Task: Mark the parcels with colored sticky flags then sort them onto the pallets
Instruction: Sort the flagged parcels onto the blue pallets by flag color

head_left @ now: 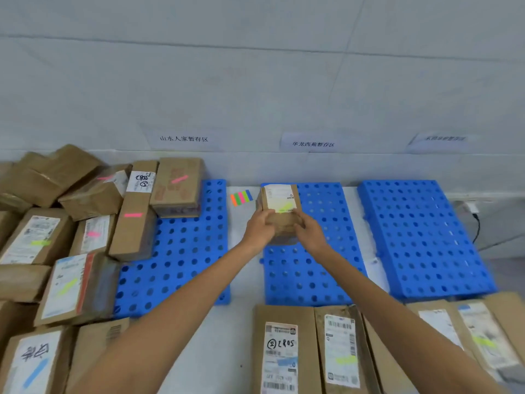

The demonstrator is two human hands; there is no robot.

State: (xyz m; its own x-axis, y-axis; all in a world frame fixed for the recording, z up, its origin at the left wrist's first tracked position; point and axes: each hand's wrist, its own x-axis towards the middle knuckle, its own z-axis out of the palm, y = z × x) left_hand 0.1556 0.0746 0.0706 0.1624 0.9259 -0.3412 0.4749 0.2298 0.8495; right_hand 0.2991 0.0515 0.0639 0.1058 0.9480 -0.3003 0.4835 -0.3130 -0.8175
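Parcel (279, 214) points lengthwise away, label (279, 198) up.

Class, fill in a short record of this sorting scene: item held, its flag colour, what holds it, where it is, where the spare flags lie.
Item held: small brown parcel
Flag colour: yellow-green flag
Held by: left hand and right hand
Place: far end of the middle pallet
Spare flags: flag strip between left pallet and middle pallet

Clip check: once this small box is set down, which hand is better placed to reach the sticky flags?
Probably left. The left hand grips the small brown cardboard parcel on the side facing the multicoloured sticky flag strip; the right hand would have to cross over the parcel.
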